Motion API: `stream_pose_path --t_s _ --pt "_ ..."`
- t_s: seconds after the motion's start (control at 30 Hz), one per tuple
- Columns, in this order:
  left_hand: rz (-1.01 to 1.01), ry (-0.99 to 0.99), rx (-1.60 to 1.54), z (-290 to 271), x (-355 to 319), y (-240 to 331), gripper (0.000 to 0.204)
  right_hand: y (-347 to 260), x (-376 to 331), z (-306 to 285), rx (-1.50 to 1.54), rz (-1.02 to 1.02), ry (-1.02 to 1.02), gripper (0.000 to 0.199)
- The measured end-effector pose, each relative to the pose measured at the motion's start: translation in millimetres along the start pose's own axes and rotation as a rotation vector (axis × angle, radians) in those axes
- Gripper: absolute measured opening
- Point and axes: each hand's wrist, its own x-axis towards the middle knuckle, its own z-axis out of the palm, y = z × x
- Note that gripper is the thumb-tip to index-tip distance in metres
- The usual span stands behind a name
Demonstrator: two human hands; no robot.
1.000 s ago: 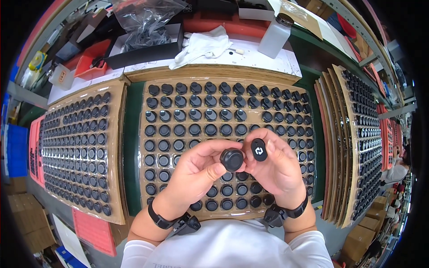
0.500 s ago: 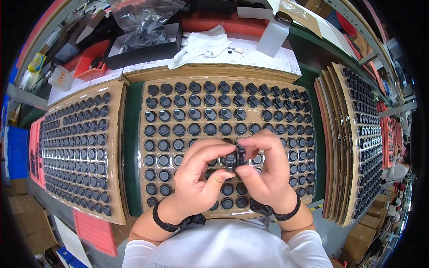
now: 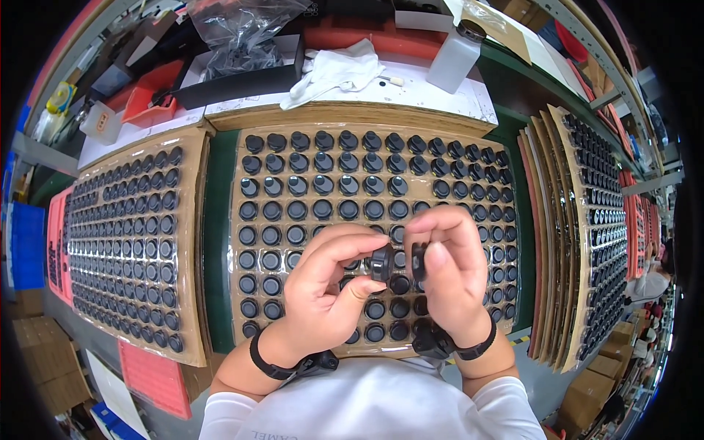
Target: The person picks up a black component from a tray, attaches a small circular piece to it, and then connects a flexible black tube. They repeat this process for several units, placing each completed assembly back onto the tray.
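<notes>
fingers [image 3: 345,290] around black caps [image 3: 383,262]

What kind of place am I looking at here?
Most likely a factory assembly bench: cardboard trays filled with rows of identical black round parts, more trays stacked at the right, and each hand, left hand and right hand, holding one part.

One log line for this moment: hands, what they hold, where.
left hand: holds black cap | right hand: holds second black cap | above centre cardboard tray
</notes>
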Motion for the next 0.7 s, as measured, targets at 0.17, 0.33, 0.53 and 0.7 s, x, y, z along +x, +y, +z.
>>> stream_pose_path --t_s 0.17,0.33,0.53,0.7 --pt "0.014 -0.001 -0.009 0.8 -1.1 -0.7 0.033 -14.4 5.0 14.2 0.116 0.239 0.133 0.033" --pt "0.023 0.014 -0.012 1.6 0.3 -1.3 0.033 -5.4 3.4 1.5 -0.143 -0.095 -0.055 0.028" --pt "0.023 0.009 -0.012 0.7 0.3 -1.9 0.034 -2.8 0.9 5.0 -0.085 0.052 0.013 0.031" --pt "-0.009 -0.003 -0.024 -0.8 1.5 2.0 0.034 -7.8 3.9 3.6 0.304 0.233 0.084 0.039"
